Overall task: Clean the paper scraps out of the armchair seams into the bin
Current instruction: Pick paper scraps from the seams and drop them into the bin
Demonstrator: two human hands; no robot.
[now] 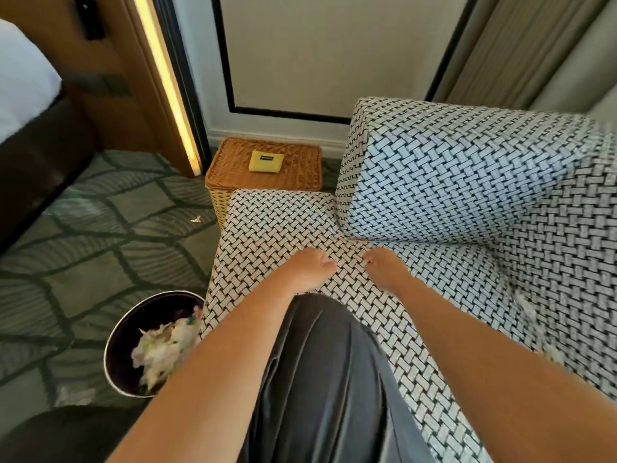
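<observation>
1. armchair [450, 182] fills the right half of my feed, black-and-white weave all over; its seat [267, 225] sticks out toward the left
2. carpet [100, 235], green with a leaf pattern, takes up the left side; the corner of a bed [23, 78] sits at the top left
3. dark garment [320, 379] hangs in the bottom middle between the two forearms, over the front of the seat
4. wicker basket [233, 168] stands against the wall, touching or just behind the far edge of the seat
5. bin [115, 349], round and dark, is on the carpet right beside the seat's left front corner; a pile of scraps [163, 345] is inside it
6. left hand [312, 267] is over the seat with fingers curled into a fist; can't tell if anything's pinched in there
7. right hand [384, 265] is just beside it, not touching, fingers curled in the same way; same deal, can't see if it's got anything
8. seam [354, 239] where the raised block meets the seat is just past both hands; tiny coloured specks along it, too small to call
9. yellow pad [266, 161] lies flat on the basket lid
10. one loose bit [195, 219] of paper is on the carpet left of the basket; a blurry pale one [75, 396] lies near the bin
</observation>
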